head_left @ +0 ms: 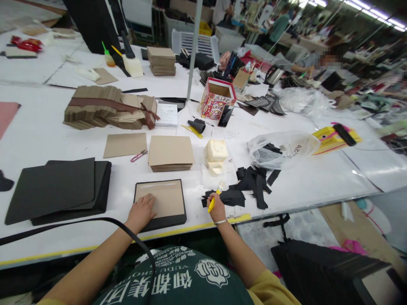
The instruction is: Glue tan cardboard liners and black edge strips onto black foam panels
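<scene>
Panel (168, 199): beige face in a dark border, lying flat near the front edge of the white worktop (73, 148), between the black sheets and the black strips.
Black sheets (57, 182): piled at the left of the worktop, overlapping unevenly, the top ones askew.
Card bundle (95, 116): many beige cards leaning in a row behind the black sheets, with a brown band running across them and knotted at the right end.
Loose card (125, 145): a beige piece lying flat in front of the bundle.
Snips (138, 156): pink, between the loose card and the card stack.
Left hand (143, 212): palm down on the left part of the panel, fingers extended and a little apart, gripping nothing.
Notepad (167, 115): just beside the right end of the bundle, writing on its page.
Card stack (171, 150): beige, squared up, behind the panel.
Glue tub (216, 151): cream-coloured and coated, standing behind the right hand.
Right hand (217, 209): closed around the yellow handle of the brush (211, 205), bristles up and away from the person; a bracelet (220, 222) circles the wrist.
Red box (216, 99): open at the top, patterned, farther back.
Black strips (228, 198): in loose heaps beside the right hand and farther right.
Plastic bag (295, 146): clear, dark pieces inside, behind the strips.
Yellow box (332, 140): touching the bag's right end, a black object on it.
</scene>
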Action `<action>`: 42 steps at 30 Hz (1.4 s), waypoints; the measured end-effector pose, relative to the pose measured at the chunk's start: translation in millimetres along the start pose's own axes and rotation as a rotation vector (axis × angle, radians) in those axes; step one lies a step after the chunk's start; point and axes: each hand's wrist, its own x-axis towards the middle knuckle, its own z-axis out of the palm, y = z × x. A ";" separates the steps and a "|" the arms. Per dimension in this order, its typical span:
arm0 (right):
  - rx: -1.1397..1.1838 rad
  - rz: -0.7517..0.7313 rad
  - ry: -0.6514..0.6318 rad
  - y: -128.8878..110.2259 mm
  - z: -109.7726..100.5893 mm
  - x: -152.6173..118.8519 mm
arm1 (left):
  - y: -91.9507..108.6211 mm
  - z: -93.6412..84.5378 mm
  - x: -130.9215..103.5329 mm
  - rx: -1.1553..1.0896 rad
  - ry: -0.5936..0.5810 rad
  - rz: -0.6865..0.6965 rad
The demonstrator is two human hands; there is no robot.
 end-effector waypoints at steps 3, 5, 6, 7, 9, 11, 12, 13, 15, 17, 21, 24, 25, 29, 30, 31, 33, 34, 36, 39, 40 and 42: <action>0.074 -0.026 -0.029 -12.1 -0.1 -0.7 | 15.0 -4.5 5.1 -0.095 0.064 0.012; 0.101 -0.011 -0.068 -17.5 2.5 0.2 | 29.8 -7.4 11.1 -0.208 0.074 0.066; 0.107 0.004 -0.086 -19.3 4.1 0.8 | 37.9 -8.6 14.7 -0.272 0.069 0.100; 0.110 0.018 -0.099 -20.8 5.8 1.2 | 46.1 -9.5 18.5 -0.337 0.061 0.131; 0.115 0.037 -0.112 -23.7 7.9 1.1 | 62.0 -10.9 26.2 -0.470 0.048 0.180; 0.130 0.024 -0.122 -28.6 7.7 -0.1 | 76.6 -12.3 33.4 -0.606 0.045 0.208; 0.143 0.002 -0.128 -32.5 6.6 -0.9 | 83.2 -13.3 36.6 -0.671 0.042 0.212; 0.158 -0.031 -0.137 -37.3 5.0 -1.6 | 89.1 -14.5 39.6 -0.729 0.033 0.212; 0.199 -0.110 -0.159 -49.2 1.3 -2.6 | 98.1 -17.0 44.7 -0.791 -0.014 0.218; 0.236 -0.174 -0.181 -61.4 -2.0 -2.3 | 101.2 -18.5 48.3 -0.792 -0.061 0.215; 0.243 -0.198 -0.194 -77.2 -6.4 3.7 | 84.1 -13.8 46.0 -0.877 -0.058 0.097; 0.217 -0.183 -0.167 -84.8 -11.1 13.9 | 53.6 -4.2 33.4 -1.031 -0.079 -0.092; 0.225 -0.162 -0.163 -88.7 -12.5 18.6 | 41.7 -0.5 27.4 -1.080 -0.096 -0.160; 0.403 -0.042 -0.215 -118.9 -3.5 41.9 | -2.3 13.3 2.7 -1.171 -0.122 -0.372; 0.467 -0.016 -0.256 -130.4 4.6 47.6 | -10.6 16.3 -2.2 -1.172 -0.115 -0.403; 0.529 0.006 -0.311 -143.2 15.2 52.5 | -17.4 19.1 -6.1 -1.169 -0.104 -0.427; 0.623 0.061 -0.428 -170.5 42.0 58.5 | -26.5 24.1 -11.2 -1.158 -0.071 -0.449; 0.650 0.086 -0.472 -184.0 56.7 59.5 | -29.2 26.3 -12.4 -1.141 -0.050 -0.453; 0.667 0.116 -0.514 -207.3 85.2 58.5 | -31.9 29.7 -13.1 -1.081 -0.010 -0.453; 0.643 0.105 -0.521 -224.6 115.8 56.0 | -33.3 32.0 -12.6 -0.991 0.023 -0.454; 0.624 0.099 -0.507 -224.3 121.1 56.4 | -33.7 32.1 -12.6 -0.985 0.021 -0.451; 0.580 0.093 -0.468 -215.0 122.6 60.0 | -34.5 31.9 -12.7 -1.000 0.010 -0.448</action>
